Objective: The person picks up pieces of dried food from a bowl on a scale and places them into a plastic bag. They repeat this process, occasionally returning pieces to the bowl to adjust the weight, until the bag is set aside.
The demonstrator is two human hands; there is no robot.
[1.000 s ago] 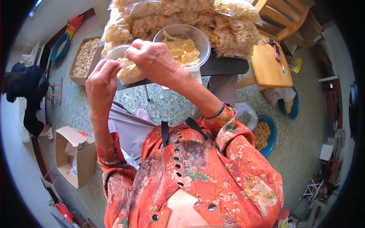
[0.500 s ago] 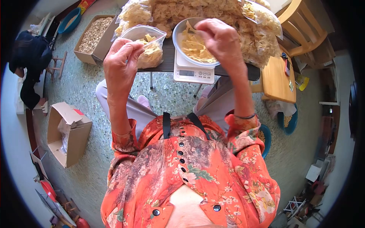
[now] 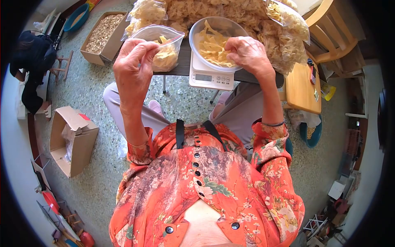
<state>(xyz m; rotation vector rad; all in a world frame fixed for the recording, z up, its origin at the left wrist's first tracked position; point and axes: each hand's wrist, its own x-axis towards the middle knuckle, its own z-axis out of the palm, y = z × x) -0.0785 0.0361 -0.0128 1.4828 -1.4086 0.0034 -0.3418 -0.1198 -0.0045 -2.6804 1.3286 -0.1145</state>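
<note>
My left hand [image 3: 133, 68] pinches the rim of a clear zip bag [image 3: 175, 39], whose mouth gapes; pale yellow dried slices lie inside it. To the right, a translucent plastic bowl [image 3: 194, 31] rests on a white digital scale [image 3: 212, 80]. More yellow slices [image 3: 210, 46] fill the bottom of the bowl. Over the bowl's right side is my right hand [image 3: 252, 55], fingers bunched together at the slices. Whatever is between those fingertips is hidden.
Filled clear bags [image 3: 230, 12] are heaped across the back of the dark table [image 3: 183, 66]. At left stand a carton of dried pieces [image 3: 105, 35], an opened cardboard box [image 3: 80, 150] and a bending person [image 3: 33, 57]. A wooden chair [image 3: 303, 90] is at right.
My right hand has lowered from above the bowl's middle to its right side, and its fingers have moved toward the slices. My left hand keeps hold of the bag.
</note>
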